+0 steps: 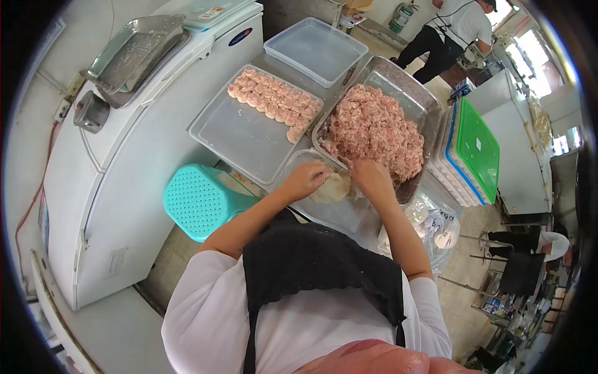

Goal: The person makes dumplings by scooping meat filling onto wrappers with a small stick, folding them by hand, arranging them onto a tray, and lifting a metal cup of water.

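The ground meat (374,131) is pink, the wrappers (336,189) cream, the dotted stool (197,201) turquoise

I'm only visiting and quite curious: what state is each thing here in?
metal pan: uncovered, part full
ground meat: heaped, raw-looking
tray: uncovered, part filled
dumplings: lined up in rows
pale wrapper: partly hidden by hands
left hand: fingers bent, grip unclear
right hand: fingers bent, grip unclear
green lid: atop a stack
teal stool: upright
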{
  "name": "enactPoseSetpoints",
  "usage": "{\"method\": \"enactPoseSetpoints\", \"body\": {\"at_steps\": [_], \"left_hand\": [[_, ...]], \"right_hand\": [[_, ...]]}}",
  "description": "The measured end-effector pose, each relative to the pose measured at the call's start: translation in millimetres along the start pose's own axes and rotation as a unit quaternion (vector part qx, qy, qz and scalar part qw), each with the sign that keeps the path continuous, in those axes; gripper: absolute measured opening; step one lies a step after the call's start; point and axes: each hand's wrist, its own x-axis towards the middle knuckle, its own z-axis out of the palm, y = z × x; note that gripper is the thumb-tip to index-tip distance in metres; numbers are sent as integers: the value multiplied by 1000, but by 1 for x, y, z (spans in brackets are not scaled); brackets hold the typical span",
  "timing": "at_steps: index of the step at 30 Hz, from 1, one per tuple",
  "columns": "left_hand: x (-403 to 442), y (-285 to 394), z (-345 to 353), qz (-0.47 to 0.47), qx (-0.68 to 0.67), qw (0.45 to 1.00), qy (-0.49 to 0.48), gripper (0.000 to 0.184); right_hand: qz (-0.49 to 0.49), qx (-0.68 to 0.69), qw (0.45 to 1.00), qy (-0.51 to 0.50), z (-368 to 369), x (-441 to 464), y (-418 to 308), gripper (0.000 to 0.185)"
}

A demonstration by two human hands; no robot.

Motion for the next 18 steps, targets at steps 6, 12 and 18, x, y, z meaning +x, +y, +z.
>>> {"method": "enactPoseSetpoints", "body": {"at_steps": [6,12,18], "left_hand": [[11,12,-32,-223,-529,817,64,20],[26,2,-64,-192,-484,852,49,26],[50,-16,-86,-185,-578,785,123,30]], "right_hand": [[100,98,990,-12,-38,-11,24,27],[118,-84,985,-91,-20,-2,0,29],[190,200,961,11,-7,-25,8,29]]}}
